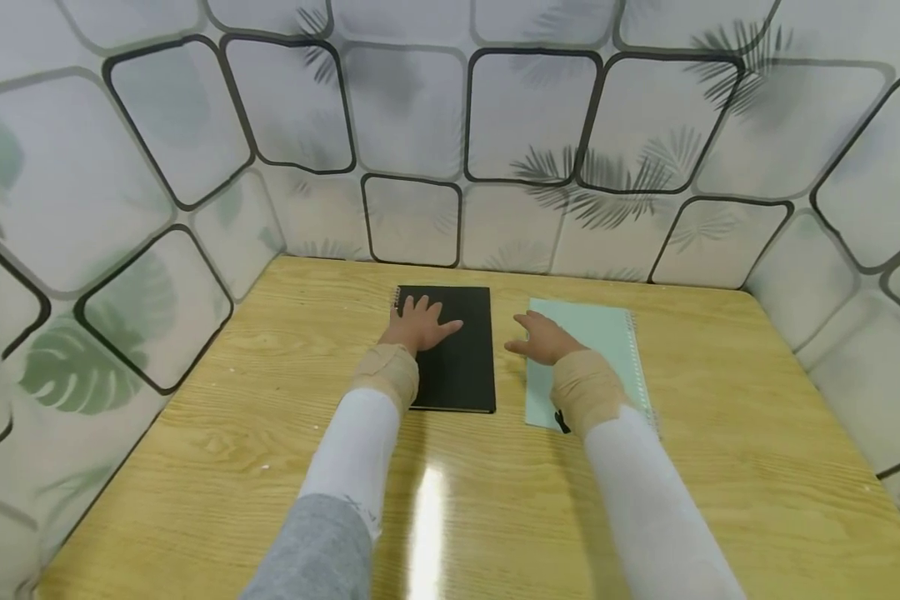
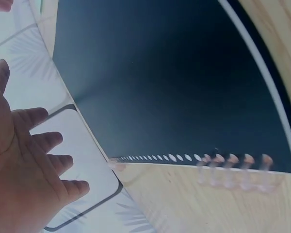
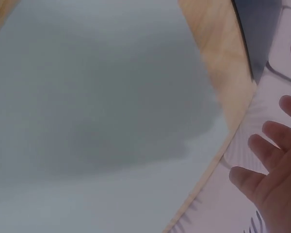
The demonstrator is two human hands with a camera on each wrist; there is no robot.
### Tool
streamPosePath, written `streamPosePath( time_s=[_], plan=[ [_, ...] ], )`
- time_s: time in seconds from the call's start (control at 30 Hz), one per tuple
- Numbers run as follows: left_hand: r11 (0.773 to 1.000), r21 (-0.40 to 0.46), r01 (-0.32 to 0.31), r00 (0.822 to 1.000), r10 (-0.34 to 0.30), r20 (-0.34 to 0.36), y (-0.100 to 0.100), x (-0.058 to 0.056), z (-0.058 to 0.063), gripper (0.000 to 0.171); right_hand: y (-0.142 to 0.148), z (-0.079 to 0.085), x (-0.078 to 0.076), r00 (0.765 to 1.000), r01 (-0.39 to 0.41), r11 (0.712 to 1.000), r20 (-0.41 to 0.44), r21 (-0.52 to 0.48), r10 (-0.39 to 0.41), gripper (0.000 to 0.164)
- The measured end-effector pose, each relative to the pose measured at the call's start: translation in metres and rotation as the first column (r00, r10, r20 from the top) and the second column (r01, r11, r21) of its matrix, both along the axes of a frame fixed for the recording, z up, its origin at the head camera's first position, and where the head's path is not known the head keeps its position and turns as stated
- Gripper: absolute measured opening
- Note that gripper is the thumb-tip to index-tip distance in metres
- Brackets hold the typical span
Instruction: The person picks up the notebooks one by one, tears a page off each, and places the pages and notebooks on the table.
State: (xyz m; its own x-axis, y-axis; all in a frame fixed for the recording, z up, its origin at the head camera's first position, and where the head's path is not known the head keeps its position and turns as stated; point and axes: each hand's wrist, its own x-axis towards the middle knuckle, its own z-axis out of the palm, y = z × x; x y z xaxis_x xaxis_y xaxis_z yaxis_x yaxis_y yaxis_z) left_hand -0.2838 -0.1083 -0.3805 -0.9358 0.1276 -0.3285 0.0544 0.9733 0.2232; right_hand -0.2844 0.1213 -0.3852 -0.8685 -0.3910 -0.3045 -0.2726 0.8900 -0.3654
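A black spiral notebook (image 1: 457, 358) lies on the wooden table, its clear coil binding (image 2: 233, 170) along the left side. Over its upper left part hovers my left hand (image 1: 418, 323), fingers spread and thumb out to the right; in the left wrist view the palm shows bare. To the right lies a mint-green spiral notebook (image 1: 592, 321) with its coil on the right side. My right hand (image 1: 547, 337) is held above its left part, fingers extended and pointing left, and it casts a shadow on the cover in the right wrist view. Neither hand holds anything.
The wooden table (image 1: 240, 467) runs up to a patterned cloth wall (image 1: 412, 108) at the back and both sides. A small black thing (image 1: 562, 422) shows at the mint notebook's lower edge, beside the right wrist. A strip of table separates the two notebooks.
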Motion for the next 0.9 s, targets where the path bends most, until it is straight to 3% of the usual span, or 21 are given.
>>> streamPosePath(
  time_s=[0.6,0.9],
  plan=[
    [1.000,0.016,-0.022,0.999,0.022,0.033,-0.029,0.018,-0.017,0.071,-0.030,-0.016,0.009,0.997,-0.070,0.998,0.038,-0.006,0.070,0.065],
    [0.999,-0.013,0.040,0.997,-0.039,0.060,-0.032,0.024,-0.028,0.071,-0.045,-0.030,0.010,0.996,-0.081,0.993,0.056,0.088,0.076,0.063]
  ],
)
